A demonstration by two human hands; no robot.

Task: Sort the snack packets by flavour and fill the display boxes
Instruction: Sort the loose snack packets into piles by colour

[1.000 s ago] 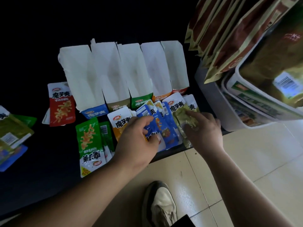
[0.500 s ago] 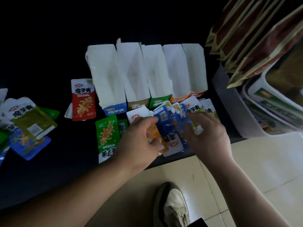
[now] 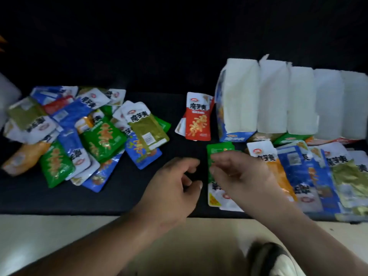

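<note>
Head view is taken up by a dark counter (image 3: 123, 198) seen from above, with pale floor (image 3: 59, 232) and a shoe (image 3: 272, 259) below its near edge. Five white display boxes (image 3: 298, 100) are lined up side by side toward the far right of the counter, their coloured ends turned to the near edge. In front of them, along the near right edge, packets are laid in overlapping groups: a green packet (image 3: 219, 150) at the left end, then an orange packet (image 3: 278, 172), blue packets (image 3: 298, 172) and olive packets (image 3: 346, 176). A red packet (image 3: 198, 120) is set just beside the leftmost box. A mixed heap of snack packets (image 3: 83, 136) is spread over the left part of the counter. The left hand (image 3: 173, 190) is held above the near edge at the middle, its fingers (image 3: 191, 162) loosely curled with nothing between them. The right hand (image 3: 245, 176) is placed over the green packet with its fingers (image 3: 225, 156) bent; whether the packet is pinched cannot be told through the blur.
</note>
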